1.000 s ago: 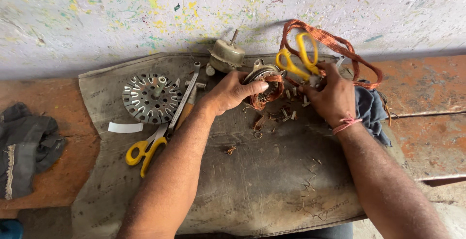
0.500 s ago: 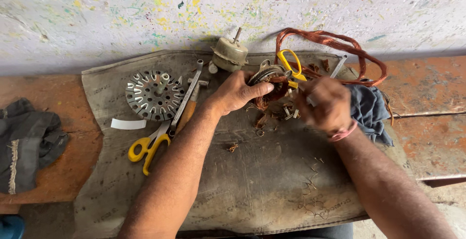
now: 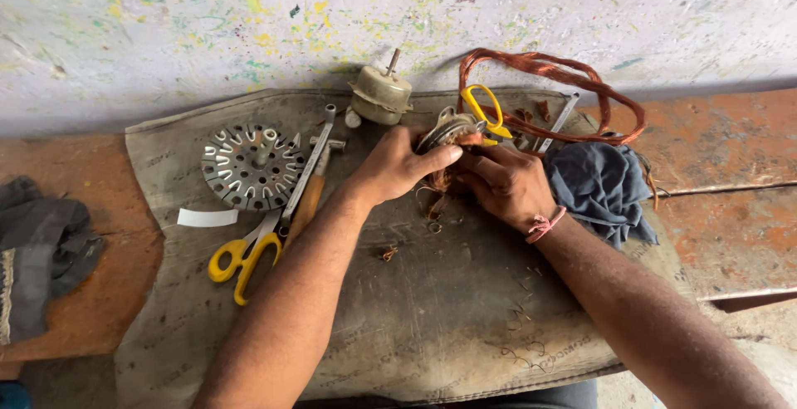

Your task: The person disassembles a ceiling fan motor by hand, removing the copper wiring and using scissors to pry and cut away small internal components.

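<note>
Two hands clasp a small copper-wound motor part (image 3: 451, 131) at upper centre, its round face tilted up. The left hand (image 3: 397, 166) grips its near edge; the right hand (image 3: 502, 181) closes around its right side, beside yellow-handled snips (image 3: 486, 110).

Both forearms reaching forward, left hand (image 3: 398, 166) and right hand (image 3: 502, 183) meeting, fingers curled

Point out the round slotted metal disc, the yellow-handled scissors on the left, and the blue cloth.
Round slotted metal disc (image 3: 251, 165), head view, on its slotted face near the hub.
Yellow-handled scissors (image 3: 241, 258), head view, on the yellow handle loops.
Blue cloth (image 3: 599, 186), head view, on the middle of its crumpled folds.
</note>
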